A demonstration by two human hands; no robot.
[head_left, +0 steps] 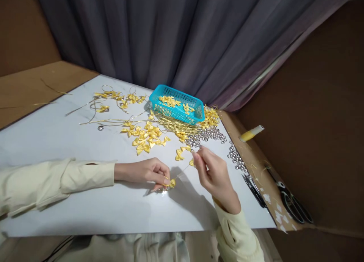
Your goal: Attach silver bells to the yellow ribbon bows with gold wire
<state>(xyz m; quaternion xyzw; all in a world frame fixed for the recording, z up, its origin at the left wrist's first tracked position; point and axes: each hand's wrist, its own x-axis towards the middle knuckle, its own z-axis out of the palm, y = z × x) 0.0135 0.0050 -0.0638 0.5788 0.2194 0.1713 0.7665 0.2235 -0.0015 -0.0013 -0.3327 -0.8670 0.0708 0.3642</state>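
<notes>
From here, the person's left hand (pixel 156 174) has its grip clamped on a small yellow bow (pixel 172 183), low on the white table (pixel 93 212), on the near side of the blue basket (pixel 176 115). Shiny pieces show under those fingers, too small to make out. The right hand (pixel 214 171) is raised to the right of that bow, thumb and forefinger together on a thin strand (pixel 182 171) that runs down toward the bow.

The basket, a perforated plastic one, has yellow bows inside. Against its near side lies a bundle of gold cords (pixel 178 124), and nearer than that a loose pile of yellow bows (pixel 146 137) is spread out. To the basket's left are bows with curled cords (pixel 113 97). To its right, past more bows, silver beads (pixel 212 135) scatter toward the table's edge. Further along that edge lie a dark slender tool (pixel 254 190) and black-handled scissors (pixel 292 206). A gray curtain (pixel 148 34) hangs behind the basket.
</notes>
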